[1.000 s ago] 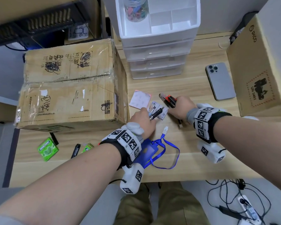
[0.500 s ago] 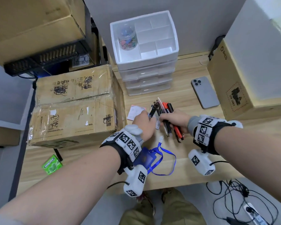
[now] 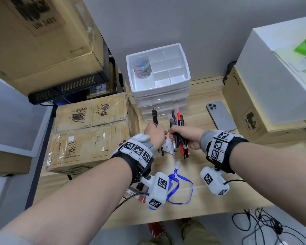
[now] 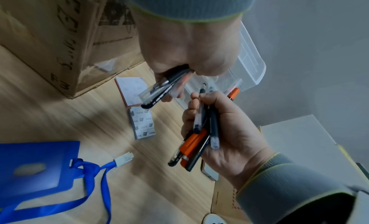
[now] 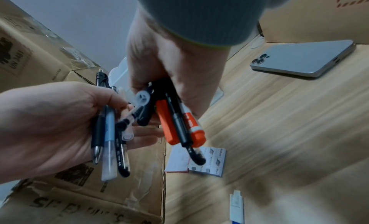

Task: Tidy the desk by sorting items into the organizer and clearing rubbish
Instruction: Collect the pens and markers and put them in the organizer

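Left hand (image 3: 155, 133): fingers curled round a small bundle of pens (image 5: 108, 148), tips up. Right hand (image 3: 185, 137): fingers curled round a larger bundle of pens and orange markers (image 4: 197, 142). Both bundles held clear of the desk (image 3: 210, 197), just in front of the white drawer organizer (image 3: 184, 80).

Step in hand, as judged: merge bundles, then load into an organizer tray compartment.

- Align all tips one way before transfer.
- Pass the left bundle into the right grip; keep the grip firm, since smooth barrels probably slip lengthwise.
- Choose a long compartment beside the jar of clips (image 3: 142, 68); the short ones look too small.
- Lower, then release; avoid dropping.

Remaining on desk: sticky-note pads (image 4: 137, 104), blue badge holder with lanyard (image 4: 38, 167), phone (image 3: 221, 115).
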`<action>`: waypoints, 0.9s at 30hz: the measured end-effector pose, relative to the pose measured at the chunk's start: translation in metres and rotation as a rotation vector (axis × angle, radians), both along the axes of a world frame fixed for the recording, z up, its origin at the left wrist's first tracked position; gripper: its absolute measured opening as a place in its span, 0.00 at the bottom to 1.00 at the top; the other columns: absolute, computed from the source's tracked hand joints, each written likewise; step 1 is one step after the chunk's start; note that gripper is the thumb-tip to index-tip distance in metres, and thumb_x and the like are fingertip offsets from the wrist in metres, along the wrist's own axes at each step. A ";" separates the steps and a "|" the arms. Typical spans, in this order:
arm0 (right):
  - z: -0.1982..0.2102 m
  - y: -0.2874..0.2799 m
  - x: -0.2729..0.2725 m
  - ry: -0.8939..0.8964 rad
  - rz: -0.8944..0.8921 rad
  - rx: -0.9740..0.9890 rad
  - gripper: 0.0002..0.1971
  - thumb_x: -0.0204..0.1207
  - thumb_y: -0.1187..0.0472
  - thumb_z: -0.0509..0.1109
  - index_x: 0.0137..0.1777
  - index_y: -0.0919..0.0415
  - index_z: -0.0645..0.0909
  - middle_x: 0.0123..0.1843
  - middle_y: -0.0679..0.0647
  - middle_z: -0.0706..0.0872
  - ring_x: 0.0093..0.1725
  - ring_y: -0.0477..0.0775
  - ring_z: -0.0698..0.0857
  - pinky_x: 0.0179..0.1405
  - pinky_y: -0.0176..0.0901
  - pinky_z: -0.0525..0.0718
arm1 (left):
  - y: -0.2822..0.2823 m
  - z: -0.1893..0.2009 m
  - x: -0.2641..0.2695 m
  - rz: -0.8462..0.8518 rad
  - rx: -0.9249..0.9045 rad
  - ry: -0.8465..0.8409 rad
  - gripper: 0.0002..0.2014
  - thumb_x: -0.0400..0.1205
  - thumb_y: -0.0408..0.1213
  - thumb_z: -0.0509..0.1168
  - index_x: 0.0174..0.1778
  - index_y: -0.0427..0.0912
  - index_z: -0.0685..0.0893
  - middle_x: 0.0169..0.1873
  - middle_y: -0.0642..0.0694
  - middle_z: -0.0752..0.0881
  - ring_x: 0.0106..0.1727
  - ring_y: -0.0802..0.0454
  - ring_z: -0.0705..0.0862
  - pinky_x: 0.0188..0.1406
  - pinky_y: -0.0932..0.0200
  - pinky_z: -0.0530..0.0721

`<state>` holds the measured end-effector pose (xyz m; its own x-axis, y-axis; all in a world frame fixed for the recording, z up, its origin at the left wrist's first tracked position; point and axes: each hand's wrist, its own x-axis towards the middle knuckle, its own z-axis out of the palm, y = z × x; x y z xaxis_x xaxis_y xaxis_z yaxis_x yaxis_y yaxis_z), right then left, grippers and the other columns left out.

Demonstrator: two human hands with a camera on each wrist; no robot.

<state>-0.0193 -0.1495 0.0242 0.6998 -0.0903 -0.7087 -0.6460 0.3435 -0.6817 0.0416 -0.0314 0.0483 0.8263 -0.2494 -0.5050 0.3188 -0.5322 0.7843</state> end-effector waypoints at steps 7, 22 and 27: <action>0.007 0.006 0.009 -0.045 -0.054 0.013 0.07 0.72 0.66 0.73 0.49 0.68 0.82 0.38 0.62 0.88 0.35 0.57 0.88 0.42 0.53 0.91 | -0.006 0.003 0.006 0.105 -0.054 0.085 0.04 0.85 0.32 0.55 0.46 0.36 0.73 0.33 0.41 0.78 0.31 0.48 0.77 0.28 0.55 0.75; 0.012 0.006 0.024 -0.043 0.041 0.117 0.28 0.72 0.59 0.80 0.68 0.74 0.79 0.58 0.73 0.86 0.55 0.68 0.89 0.60 0.70 0.85 | -0.005 -0.004 0.026 0.084 -0.220 0.235 0.16 0.85 0.42 0.60 0.57 0.34 0.86 0.45 0.36 0.91 0.40 0.43 0.91 0.35 0.55 0.88; 0.009 0.002 0.028 -0.044 0.082 0.127 0.13 0.78 0.67 0.74 0.60 0.71 0.83 0.55 0.74 0.87 0.46 0.65 0.91 0.56 0.63 0.89 | -0.003 -0.007 0.030 -0.054 -0.142 0.187 0.24 0.82 0.54 0.59 0.61 0.37 0.83 0.49 0.38 0.91 0.47 0.44 0.92 0.52 0.43 0.90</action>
<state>0.0088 -0.1475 0.0334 0.7317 0.0573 -0.6792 -0.6460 0.3760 -0.6642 0.0715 -0.0347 0.0415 0.7055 -0.3696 -0.6047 0.4394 -0.4413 0.7824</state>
